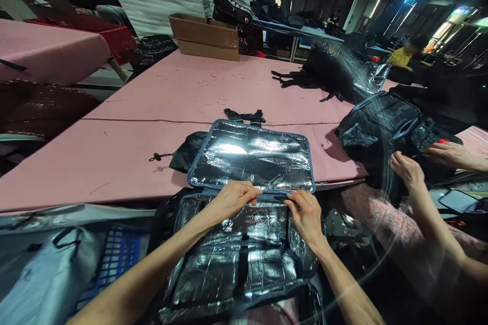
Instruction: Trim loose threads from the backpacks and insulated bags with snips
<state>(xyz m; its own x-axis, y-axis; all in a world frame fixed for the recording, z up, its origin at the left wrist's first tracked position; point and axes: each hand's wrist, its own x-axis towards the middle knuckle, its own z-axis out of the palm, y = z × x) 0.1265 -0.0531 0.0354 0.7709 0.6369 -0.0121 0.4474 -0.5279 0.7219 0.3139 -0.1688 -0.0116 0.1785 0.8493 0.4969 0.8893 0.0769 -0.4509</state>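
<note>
An insulated backpack [229, 264] with a shiny silver lining lies unzipped in front of me, hanging partly over the table's near edge. Its silver flap [255, 155], edged in blue-grey binding, is folded back onto the pink tabletop. My left hand [238, 195] pinches the bound seam where the flap meets the bag. Further right along that same seam, my right hand [305, 210] grips the edge between thumb and fingers. Black straps with buckles [246, 116] stick out behind the flap, and a dark drawstring pouch [190, 152] rests at its left.
At the right, a co-worker's hands [409, 170] handle another dark backpack [381, 127]. More black bags [328, 71] lie farther back on the pink table [137, 162]. A cardboard box [206, 38] stands at the far end. Below left are a blue crate [116, 254] and a pale bag [57, 269].
</note>
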